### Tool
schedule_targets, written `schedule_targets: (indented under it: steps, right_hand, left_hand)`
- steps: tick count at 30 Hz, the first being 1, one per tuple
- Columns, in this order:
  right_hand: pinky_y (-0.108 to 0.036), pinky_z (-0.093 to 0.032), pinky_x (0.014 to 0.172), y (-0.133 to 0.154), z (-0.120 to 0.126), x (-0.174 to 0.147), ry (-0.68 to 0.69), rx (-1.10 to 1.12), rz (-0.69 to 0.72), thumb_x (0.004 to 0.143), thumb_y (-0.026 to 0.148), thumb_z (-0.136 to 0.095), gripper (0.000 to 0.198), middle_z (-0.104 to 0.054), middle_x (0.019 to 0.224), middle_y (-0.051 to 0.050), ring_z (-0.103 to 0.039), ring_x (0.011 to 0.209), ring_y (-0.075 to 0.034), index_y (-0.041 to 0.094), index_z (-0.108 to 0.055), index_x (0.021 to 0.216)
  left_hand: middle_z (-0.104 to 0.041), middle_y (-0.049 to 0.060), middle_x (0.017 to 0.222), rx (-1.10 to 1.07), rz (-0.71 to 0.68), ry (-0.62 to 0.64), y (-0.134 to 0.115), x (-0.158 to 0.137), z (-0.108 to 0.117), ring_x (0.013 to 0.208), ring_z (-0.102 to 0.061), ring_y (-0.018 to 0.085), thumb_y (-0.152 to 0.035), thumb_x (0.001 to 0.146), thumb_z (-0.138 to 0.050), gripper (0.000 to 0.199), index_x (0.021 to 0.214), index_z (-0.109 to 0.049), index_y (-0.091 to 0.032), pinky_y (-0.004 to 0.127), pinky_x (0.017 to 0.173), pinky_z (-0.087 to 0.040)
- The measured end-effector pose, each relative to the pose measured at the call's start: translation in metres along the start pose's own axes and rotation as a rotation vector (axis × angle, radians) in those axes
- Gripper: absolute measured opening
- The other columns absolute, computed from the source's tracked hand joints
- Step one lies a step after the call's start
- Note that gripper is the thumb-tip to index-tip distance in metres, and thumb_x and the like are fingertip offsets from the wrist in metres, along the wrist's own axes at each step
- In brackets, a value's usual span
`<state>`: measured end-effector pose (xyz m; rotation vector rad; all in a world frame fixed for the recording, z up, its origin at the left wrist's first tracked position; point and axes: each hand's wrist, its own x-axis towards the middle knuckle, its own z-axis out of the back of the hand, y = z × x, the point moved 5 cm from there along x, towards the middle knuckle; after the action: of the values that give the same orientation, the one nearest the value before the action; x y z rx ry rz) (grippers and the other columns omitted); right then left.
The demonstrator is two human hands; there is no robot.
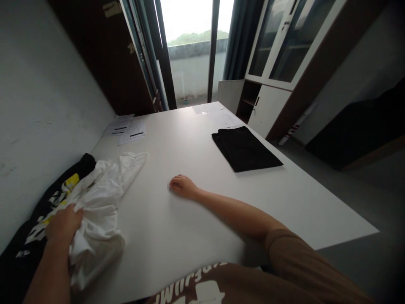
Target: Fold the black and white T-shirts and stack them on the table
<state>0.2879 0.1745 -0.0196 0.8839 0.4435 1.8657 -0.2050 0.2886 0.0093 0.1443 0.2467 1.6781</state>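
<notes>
My left hand [65,221] is closed on a crumpled white garment [101,211] at the left side of the table, gripping its left edge. Beneath and beside that hand lies a black garment [47,202] with yellow and white print, heaped along the wall. My right hand [183,186] rests on the white tabletop [171,147] near its middle, fingers curled in, with nothing visible in them. Beyond it to the right, a folded black cloth [249,150] lies flat by the table's right edge.
Printed papers [131,128] lie at the table's far left corner, and more sheets [215,115] at the far end. A white cabinet [272,107] with one lower door ajar stands past the right edge. A wall [47,105] borders the left side.
</notes>
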Motion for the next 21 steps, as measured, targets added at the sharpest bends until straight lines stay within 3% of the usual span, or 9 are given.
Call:
schedule_targets:
  steps: [2, 4, 7, 13, 17, 21]
  right_hand:
    - [-0.03, -0.043, 0.089, 0.004, -0.003, 0.0, 0.019, -0.03, 0.049, 0.092, 0.015, -0.064, 0.01, -0.072, 0.094, -0.005, -0.06, 0.094, -0.019, 0.02, -0.073, 0.093]
    - [-0.031, -0.043, 0.091, 0.007, -0.002, -0.002, 0.031, -0.044, 0.083, 0.092, 0.015, -0.064, 0.01, -0.072, 0.097, -0.006, -0.06, 0.095, -0.019, 0.02, -0.073, 0.093]
    - [-0.031, -0.044, 0.09, 0.008, 0.0, -0.003, 0.042, -0.04, 0.102, 0.093, 0.015, -0.063, 0.01, -0.071, 0.096, -0.006, -0.06, 0.095, -0.019, 0.02, -0.072, 0.094]
    - [-0.031, -0.043, 0.089, 0.01, -0.004, 0.0, 0.055, -0.106, 0.084, 0.094, 0.019, -0.063, 0.009, -0.07, 0.096, -0.006, -0.058, 0.095, -0.019, 0.02, -0.072, 0.093]
    - [-0.032, -0.041, 0.091, 0.015, -0.007, -0.001, 0.076, -0.144, 0.116, 0.094, 0.023, -0.064, 0.008, -0.07, 0.1, -0.006, -0.057, 0.098, -0.02, 0.021, -0.072, 0.094]
    - [-0.032, -0.041, 0.091, 0.015, -0.005, -0.004, 0.082, -0.171, 0.113, 0.094, 0.023, -0.065, 0.008, -0.069, 0.1, -0.006, -0.057, 0.097, -0.02, 0.021, -0.072, 0.094]
  left_hand:
    - [-0.062, 0.025, 0.134, 0.003, -0.109, -0.151, -0.032, -0.013, 0.014, 0.118, -0.058, 0.043, -0.054, 0.098, -0.036, 0.066, 0.146, -0.05, -0.01, 0.05, 0.089, -0.05]
    - [-0.059, 0.021, 0.139, -0.045, -0.3, -0.223, -0.074, -0.028, 0.024, 0.125, -0.055, 0.04, -0.05, 0.098, -0.037, 0.063, 0.146, -0.05, -0.012, 0.05, 0.1, -0.047]
    - [-0.062, 0.017, 0.136, -0.163, -0.495, -0.154, -0.113, -0.045, 0.026, 0.125, -0.057, 0.033, -0.045, 0.097, -0.034, 0.058, 0.142, -0.055, -0.013, 0.044, 0.109, -0.043]
    - [-0.064, 0.014, 0.133, -0.391, -0.779, -0.129, -0.146, -0.071, 0.035, 0.128, -0.056, 0.031, -0.05, 0.095, -0.043, 0.051, 0.13, -0.066, -0.019, 0.044, 0.115, -0.04]
    - [-0.064, 0.012, 0.137, -0.453, -0.926, -0.091, -0.214, -0.086, 0.065, 0.13, -0.055, 0.029, -0.047, 0.097, -0.047, 0.045, 0.126, -0.069, -0.021, 0.044, 0.117, -0.039]
    - [-0.062, 0.012, 0.139, -0.512, -0.929, -0.094, -0.289, -0.079, 0.088, 0.131, -0.055, 0.026, -0.046, 0.101, -0.043, 0.047, 0.134, -0.064, -0.019, 0.039, 0.115, -0.039]
